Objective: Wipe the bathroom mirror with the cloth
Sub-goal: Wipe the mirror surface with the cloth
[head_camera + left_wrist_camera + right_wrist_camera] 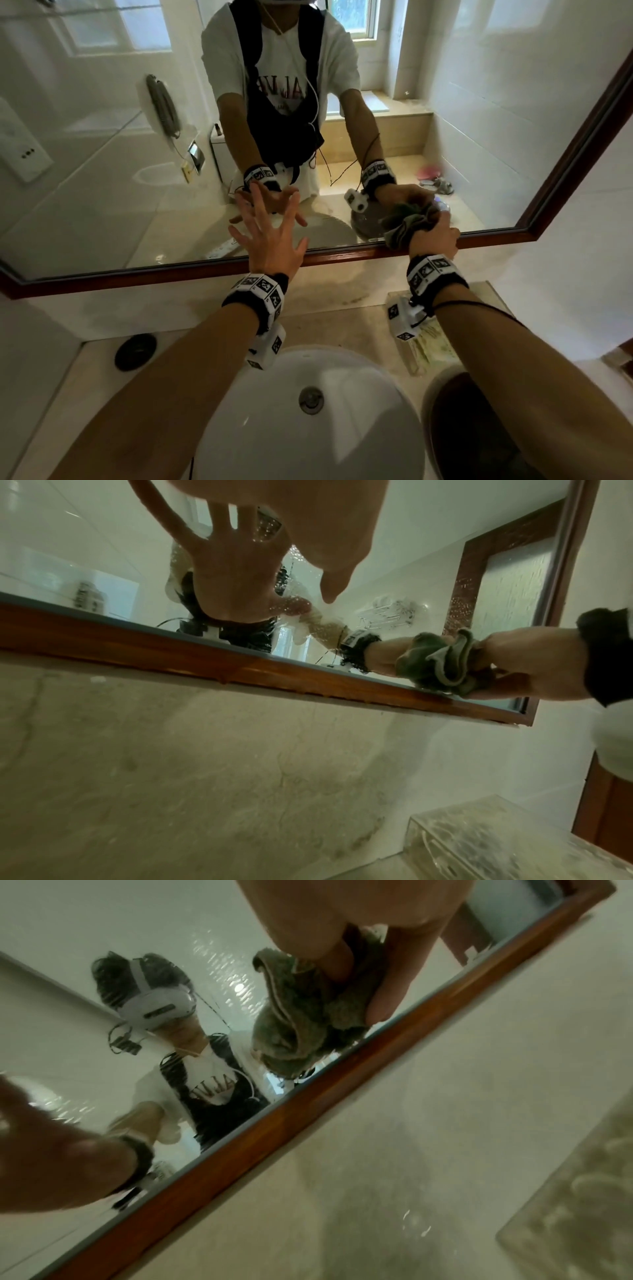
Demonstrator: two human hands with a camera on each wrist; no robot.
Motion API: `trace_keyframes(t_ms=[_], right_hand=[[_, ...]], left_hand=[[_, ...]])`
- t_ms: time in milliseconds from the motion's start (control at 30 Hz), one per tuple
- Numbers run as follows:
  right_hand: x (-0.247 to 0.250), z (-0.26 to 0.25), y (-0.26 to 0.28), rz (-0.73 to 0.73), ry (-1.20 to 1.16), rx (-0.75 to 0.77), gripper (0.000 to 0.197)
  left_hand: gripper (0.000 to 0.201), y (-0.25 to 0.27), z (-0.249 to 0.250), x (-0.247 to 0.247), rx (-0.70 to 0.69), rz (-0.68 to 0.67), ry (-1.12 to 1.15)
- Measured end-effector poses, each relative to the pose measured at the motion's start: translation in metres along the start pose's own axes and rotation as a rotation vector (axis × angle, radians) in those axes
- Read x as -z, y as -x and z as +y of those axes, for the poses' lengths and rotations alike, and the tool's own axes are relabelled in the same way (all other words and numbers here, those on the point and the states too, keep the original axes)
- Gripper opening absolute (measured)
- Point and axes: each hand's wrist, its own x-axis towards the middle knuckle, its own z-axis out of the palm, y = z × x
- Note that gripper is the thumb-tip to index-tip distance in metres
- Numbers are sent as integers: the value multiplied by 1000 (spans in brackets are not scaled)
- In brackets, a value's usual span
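Right grip (434, 236) is closed around a bunched grey-green cloth (406, 224), pressing it on the bathroom mirror (113, 164) at the glass's lower edge, right of centre, just above the wooden frame (342, 255). Left grip (270, 236) is open, fingers spread, its fingertips (255, 187) at the glass further left, holding nothing. Near the viewer, a white sink (342, 442) sits in the beige desk (352, 329), with a clear box (486, 840) at the far right corner.
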Motion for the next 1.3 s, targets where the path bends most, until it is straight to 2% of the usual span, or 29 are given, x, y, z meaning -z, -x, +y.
trace_keyframes(t_ms=[200, 367, 700, 1000, 1133, 1300], right_hand=[[-46, -11, 44, -108, 17, 84, 23], [-68, -21, 71, -230, 191, 277, 25], [-68, -21, 70, -230, 237, 295, 20], [-63, -13, 54, -275, 233, 355, 18], [-43, 5, 25, -251, 225, 342, 18], [0, 38, -31, -212, 177, 259, 22]], left_hand=[[96, 1, -6, 0, -34, -7, -23], [93, 2, -5, 2, -37, -12, -19], [102, 0, -2, -6, -27, 34, 42], [106, 4, 15, -14, -9, 57, 50], [108, 6, 46, -17, -68, 61, 18], [109, 8, 100, -23, -70, 21, -11]])
